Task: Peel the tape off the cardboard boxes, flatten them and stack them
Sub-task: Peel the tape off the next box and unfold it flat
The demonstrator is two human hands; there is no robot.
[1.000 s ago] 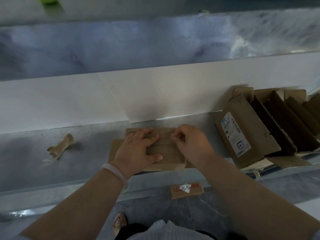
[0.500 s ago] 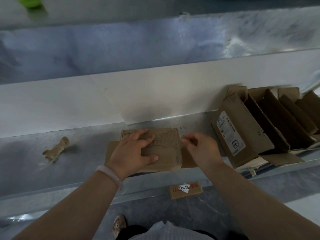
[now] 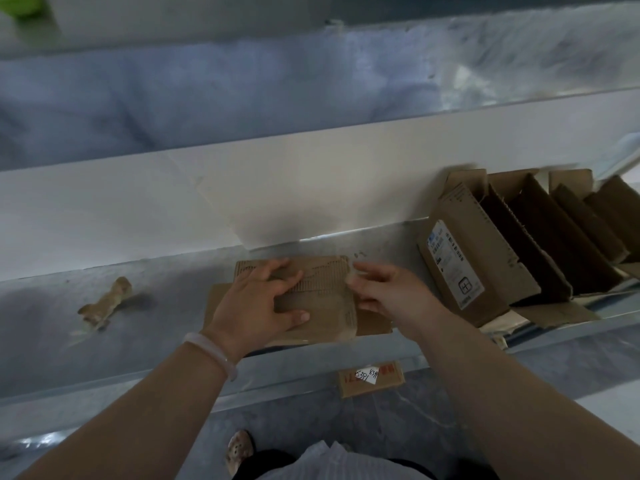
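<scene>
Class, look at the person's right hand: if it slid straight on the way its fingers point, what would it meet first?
The right hand points left, so it would first meet the right edge of the cardboard box that the left hand presses down. Its fingertips seem to be at that edge, though contact is unclear.

Dim light with a cold bluish cast and soft grain throughout. Pale glare shines on the metal surface [image 3: 519, 57] at upper right, and a thin bright streak lies along the foot of the white panel [image 3: 104, 216] at centre. A soft shadow darkens that panel just above. The right hand [image 3: 391, 296] is smeared. Straight edges bow near the borders; the green blob [image 3: 20, 3] at upper left is unfocused.
</scene>
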